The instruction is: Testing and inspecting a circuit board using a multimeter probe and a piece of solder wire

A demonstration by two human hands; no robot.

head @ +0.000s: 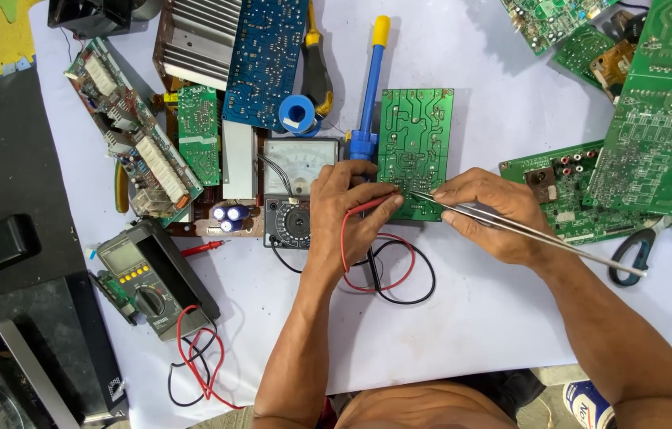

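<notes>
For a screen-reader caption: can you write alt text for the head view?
The left hand presses a red probe and the right hand holds tweezers to a green board, with an analog meter beside it on a white table.

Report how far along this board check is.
Done: green circuit board lies solder side up beside the analog meter. In hand: left hand presses a red probe to its lower edge; right hand points tweezers there. Left: other boards lie untouched.
</notes>
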